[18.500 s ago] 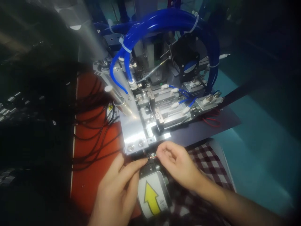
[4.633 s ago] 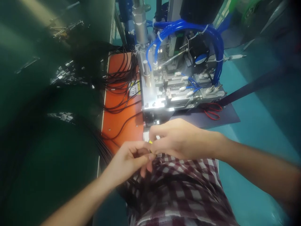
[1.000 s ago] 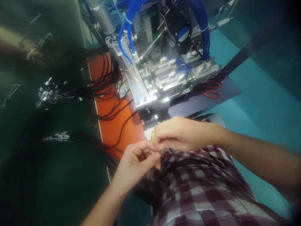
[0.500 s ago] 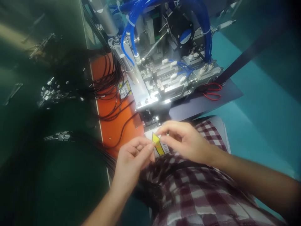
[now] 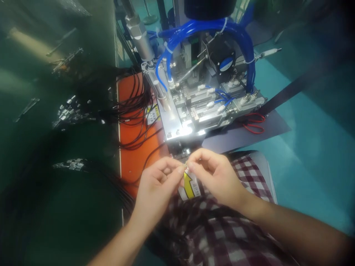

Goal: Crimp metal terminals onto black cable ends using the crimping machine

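Note:
My left hand [image 5: 162, 179] is closed in a pinch on thin wire ends [image 5: 186, 166], of which only a pale bit shows between the fingertips. From the other side, my right hand [image 5: 212, 173] pinches at the same spot, thumb against forefinger, and the fingertips of both hands almost meet. Just below them is a white label [image 5: 196, 189] with a yellow arrow. The rest of the wire is hidden by my fingers.
A metal machine [image 5: 199, 111] with blue air tubes [image 5: 191, 27] stands ahead. Black cables [image 5: 133, 111] cross an orange plate [image 5: 129, 155] on its left. Cable bundles with shiny ends [image 5: 72, 164] lie on the dark green surface. A red cord [image 5: 253, 125] sits at the right.
My right hand has come in from beside the left and its fingertips have closed at the wire ends. The view has shifted, so the machine appears lower and further right.

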`<state>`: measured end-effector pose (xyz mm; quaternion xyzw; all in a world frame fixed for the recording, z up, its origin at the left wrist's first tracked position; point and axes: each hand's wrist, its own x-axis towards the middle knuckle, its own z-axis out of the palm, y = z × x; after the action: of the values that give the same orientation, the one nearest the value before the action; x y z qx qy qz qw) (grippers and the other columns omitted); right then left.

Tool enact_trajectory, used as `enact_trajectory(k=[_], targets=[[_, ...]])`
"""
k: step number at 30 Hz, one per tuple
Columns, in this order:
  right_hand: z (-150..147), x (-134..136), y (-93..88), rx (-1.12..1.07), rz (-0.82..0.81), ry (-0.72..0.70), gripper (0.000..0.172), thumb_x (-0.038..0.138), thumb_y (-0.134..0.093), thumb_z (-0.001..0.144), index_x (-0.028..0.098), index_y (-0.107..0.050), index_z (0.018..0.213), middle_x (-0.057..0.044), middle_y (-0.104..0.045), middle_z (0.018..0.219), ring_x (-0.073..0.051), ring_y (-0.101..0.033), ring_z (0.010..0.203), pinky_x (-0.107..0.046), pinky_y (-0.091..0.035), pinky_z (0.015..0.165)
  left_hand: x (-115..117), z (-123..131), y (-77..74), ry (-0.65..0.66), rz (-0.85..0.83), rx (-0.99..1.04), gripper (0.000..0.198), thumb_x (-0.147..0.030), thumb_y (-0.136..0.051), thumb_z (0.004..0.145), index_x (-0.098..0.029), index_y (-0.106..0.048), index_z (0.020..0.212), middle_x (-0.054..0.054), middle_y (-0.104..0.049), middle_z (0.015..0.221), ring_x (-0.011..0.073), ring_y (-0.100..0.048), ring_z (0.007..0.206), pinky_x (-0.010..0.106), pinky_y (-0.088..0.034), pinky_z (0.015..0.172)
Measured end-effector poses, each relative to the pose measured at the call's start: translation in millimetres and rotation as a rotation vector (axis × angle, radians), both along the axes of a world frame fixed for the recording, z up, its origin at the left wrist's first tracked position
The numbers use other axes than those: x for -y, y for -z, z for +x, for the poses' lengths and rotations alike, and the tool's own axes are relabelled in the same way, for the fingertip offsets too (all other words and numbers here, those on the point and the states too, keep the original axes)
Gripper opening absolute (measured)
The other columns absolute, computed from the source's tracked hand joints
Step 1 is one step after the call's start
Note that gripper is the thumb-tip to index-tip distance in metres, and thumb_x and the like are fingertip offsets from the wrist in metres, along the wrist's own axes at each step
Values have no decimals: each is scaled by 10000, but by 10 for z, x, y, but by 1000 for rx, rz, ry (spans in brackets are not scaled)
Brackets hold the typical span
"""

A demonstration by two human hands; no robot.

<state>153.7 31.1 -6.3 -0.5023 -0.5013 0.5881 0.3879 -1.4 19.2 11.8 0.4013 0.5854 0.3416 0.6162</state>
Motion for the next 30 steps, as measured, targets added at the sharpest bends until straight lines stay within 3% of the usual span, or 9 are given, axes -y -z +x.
enact_trajectory(k=[5,9,15,22,24,26,30], targets=[[65,-91,106,118,94,2,110,250,-579,885,176,-636,828,-3,-604,704,-117,-512,585,-234,-412,517,-152,-19,95,-12,-68,14,267,-414,-686,805,-170,-597,745,-29,-560,572,42,-398,420,149,-310,399],[125,-142,91,240,324,41,115,168,-593,876,191,-678,950,-18,-653,830,-112,-526,608,-243,-441,560,-164,-19,111,-17,-100,-8,276,-435,-686,798,-178,-598,749,-31,-545,558,59,-425,455,142,-337,401],[108,-180,-13,346,622,-14,110,128,-586,880,167,-676,930,-58,-661,849,-154,-617,747,-271,-497,650,-149,13,64,-18,-113,-29,283,-438,-692,780,-176,-594,740,-26,-543,550,70,-429,439,142,-324,363],[161,-136,103,592,914,-52,134,124,-584,887,207,-681,927,-51,-697,852,-154,-610,727,-284,-471,672,-154,27,53,-30,-93,-9,257,-412,-690,785,-174,-600,748,-26,-549,542,54,-390,421,133,-316,368],[141,-118,122,547,899,-47,122,111,-576,882,190,-665,910,-59,-691,848,-159,-608,737,-290,-471,677,-149,27,49,-40,-101,10,272,-423,-692,782,-170,-596,751,-25,-547,543,51,-387,420,130,-295,366],[99,-97,114,423,759,-17,104,112,-557,887,173,-640,874,-59,-662,822,-158,-602,737,-287,-477,668,-140,26,47,-39,-103,34,280,-429,-696,780,-168,-596,757,-29,-538,536,49,-388,418,129,-288,369],[18,-62,31,111,177,17,112,204,-563,895,183,-592,789,1,-576,701,-112,-535,579,-234,-443,523,-118,20,55,-34,-87,62,247,-402,-699,785,-169,-624,821,-32,-544,528,54,-413,425,138,-329,390]])
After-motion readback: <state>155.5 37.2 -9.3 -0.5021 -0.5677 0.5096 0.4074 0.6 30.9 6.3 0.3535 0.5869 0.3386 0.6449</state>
